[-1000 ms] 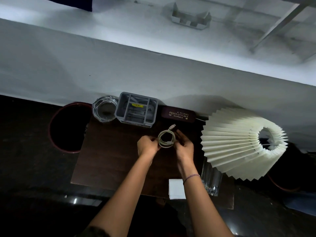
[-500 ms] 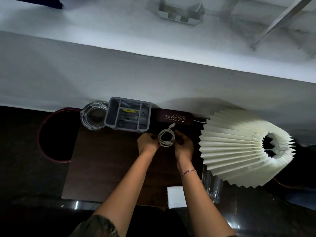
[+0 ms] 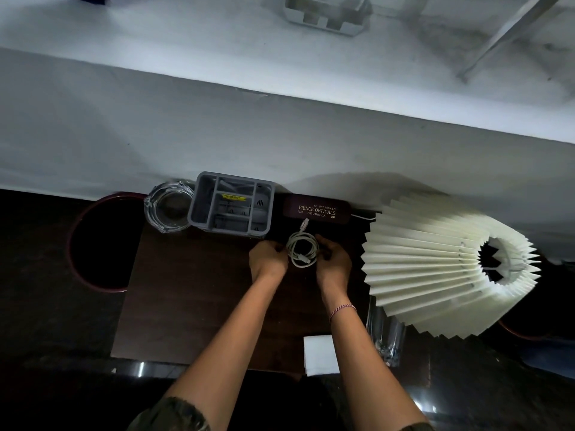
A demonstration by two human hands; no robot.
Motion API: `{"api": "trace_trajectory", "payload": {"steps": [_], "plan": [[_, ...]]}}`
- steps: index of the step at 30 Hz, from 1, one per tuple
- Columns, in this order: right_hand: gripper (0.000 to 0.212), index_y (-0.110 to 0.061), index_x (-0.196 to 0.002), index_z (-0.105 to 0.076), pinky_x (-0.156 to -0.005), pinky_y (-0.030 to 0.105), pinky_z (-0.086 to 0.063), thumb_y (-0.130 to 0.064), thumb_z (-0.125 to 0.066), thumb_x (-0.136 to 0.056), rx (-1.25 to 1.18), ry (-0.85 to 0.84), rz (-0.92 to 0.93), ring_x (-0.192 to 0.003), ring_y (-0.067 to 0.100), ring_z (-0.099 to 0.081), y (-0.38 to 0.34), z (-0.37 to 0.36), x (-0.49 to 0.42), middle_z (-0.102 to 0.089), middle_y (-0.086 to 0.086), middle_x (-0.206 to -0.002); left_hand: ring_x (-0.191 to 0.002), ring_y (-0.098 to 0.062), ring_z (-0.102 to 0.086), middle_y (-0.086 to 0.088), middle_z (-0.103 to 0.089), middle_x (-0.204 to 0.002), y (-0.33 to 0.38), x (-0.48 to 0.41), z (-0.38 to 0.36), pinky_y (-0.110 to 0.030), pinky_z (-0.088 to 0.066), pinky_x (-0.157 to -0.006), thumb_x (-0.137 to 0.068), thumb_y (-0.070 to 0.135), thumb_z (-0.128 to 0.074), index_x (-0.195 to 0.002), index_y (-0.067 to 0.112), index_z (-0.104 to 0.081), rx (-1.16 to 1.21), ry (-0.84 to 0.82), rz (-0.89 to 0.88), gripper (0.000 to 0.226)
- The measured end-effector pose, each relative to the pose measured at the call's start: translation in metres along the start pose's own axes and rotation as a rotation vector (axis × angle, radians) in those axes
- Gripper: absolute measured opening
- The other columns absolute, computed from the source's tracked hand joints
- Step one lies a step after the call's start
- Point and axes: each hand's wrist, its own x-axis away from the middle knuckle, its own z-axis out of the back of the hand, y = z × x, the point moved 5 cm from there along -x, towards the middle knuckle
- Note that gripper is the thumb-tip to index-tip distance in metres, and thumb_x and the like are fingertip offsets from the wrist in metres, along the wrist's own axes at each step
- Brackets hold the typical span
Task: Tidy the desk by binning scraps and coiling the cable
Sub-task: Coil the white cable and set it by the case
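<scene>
A white cable (image 3: 301,248) is wound into a small coil above the dark wooden desk (image 3: 193,300), one plug end sticking up toward the back. My left hand (image 3: 268,258) pinches the coil's left side and my right hand (image 3: 333,262) holds its right side, fingers curled around the loops. A dark round bin (image 3: 102,241) with a red rim stands on the floor left of the desk. A white paper scrap (image 3: 320,354) lies at the desk's front edge, between my forearms.
Along the back of the desk stand a glass ashtray (image 3: 169,208), a grey compartment organiser (image 3: 231,205) and a dark spectacle case (image 3: 315,209). A pleated cream lampshade (image 3: 435,269) fills the right side, with a drinking glass (image 3: 385,334) under its near edge. A white wall rises behind.
Both hands have kept their hold on the coil and shifted it slightly back toward the spectacle case. The view tilted a little.
</scene>
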Motion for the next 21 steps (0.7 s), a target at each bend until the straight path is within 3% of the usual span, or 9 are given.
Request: {"api": "trace_trajectory", "payload": {"steps": [6, 15, 19, 21], "plan": [[0.039, -0.007, -0.122, -0.058, -0.107, 0.034, -0.041, 0.006, -0.05, -0.087, 0.13, 0.001, 0.069, -0.121, 0.023, -0.054, -0.002, 0.004, 0.004, -0.059, 0.013, -0.129, -0.106, -0.025, -0.063, -0.011, -0.068, -0.115, 0.003, 0.008, 0.002, -0.024, -0.045, -0.08, -0.087, 0.028, -0.059, -0.115, 0.011, -0.064, -0.134, 0.055, -0.098, 0.034], [0.041, -0.009, -0.126, -0.056, -0.103, 0.024, -0.037, 0.005, -0.047, -0.089, 0.306, -0.017, 0.147, -0.123, 0.025, -0.05, -0.006, 0.003, 0.003, -0.051, 0.012, -0.135, -0.106, -0.025, -0.063, -0.013, -0.068, -0.114, 0.004, 0.008, 0.004, -0.023, -0.045, -0.081, -0.087, 0.017, -0.06, -0.115, 0.01, -0.065, -0.195, 0.073, -0.172, 0.03], [0.038, -0.01, -0.125, -0.057, -0.087, 0.004, -0.035, 0.003, -0.047, -0.09, 0.256, 0.003, 0.093, -0.121, 0.028, -0.05, 0.002, 0.005, 0.0, -0.051, 0.01, -0.125, -0.103, -0.025, -0.064, -0.015, -0.068, -0.113, 0.007, 0.006, 0.004, -0.026, -0.048, -0.083, -0.088, 0.012, -0.057, -0.114, 0.008, -0.065, -0.202, 0.099, -0.178, 0.028], [0.041, -0.008, -0.127, -0.055, -0.103, 0.02, -0.038, 0.005, -0.048, -0.089, 0.251, -0.016, 0.086, -0.124, 0.029, -0.048, 0.004, 0.004, 0.0, -0.05, 0.013, -0.132, -0.101, -0.025, -0.064, -0.014, -0.068, -0.112, 0.008, 0.006, 0.005, -0.026, -0.049, -0.079, -0.089, 0.013, -0.054, -0.114, 0.011, -0.065, -0.233, 0.131, -0.182, 0.027]]}}
